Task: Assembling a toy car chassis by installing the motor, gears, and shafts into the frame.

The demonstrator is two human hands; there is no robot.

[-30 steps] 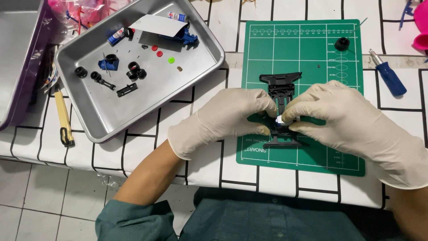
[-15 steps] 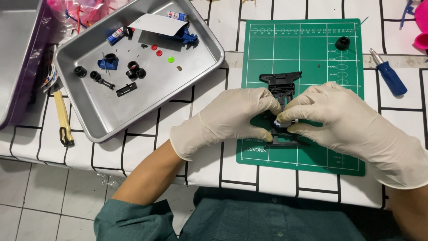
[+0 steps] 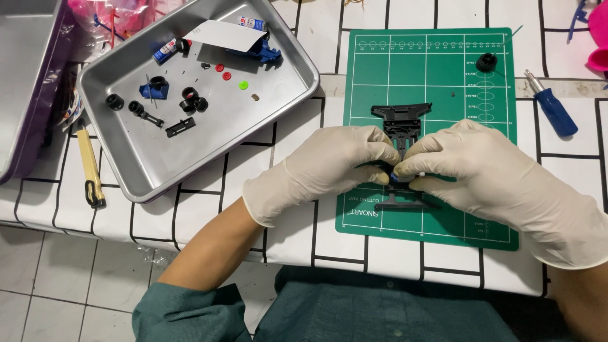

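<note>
A black plastic toy-car chassis [image 3: 400, 120] lies on a green cutting mat [image 3: 443, 69]. Both my hands wear pale latex gloves. My left hand [image 3: 323, 171] grips the chassis from the left, fingers curled over its middle. From the right, my right hand [image 3: 481, 174] pinches a small blue and white part [image 3: 395, 178] against the chassis. The chassis's middle is hidden under my fingers; its front end and rear bar [image 3: 399, 204] show.
A metal tray [image 3: 190, 145] at the left holds small black wheels, blue parts, coloured gears and a white card. A yellow-handled tool [image 3: 88, 166] lies left of the tray. A blue screwdriver [image 3: 552, 106] lies at the right; a black wheel [image 3: 486, 62] sits on the mat.
My hands shifted slightly on the chassis; the fingertips closed in around the small blue and white part at its middle. Everything else stayed put.
</note>
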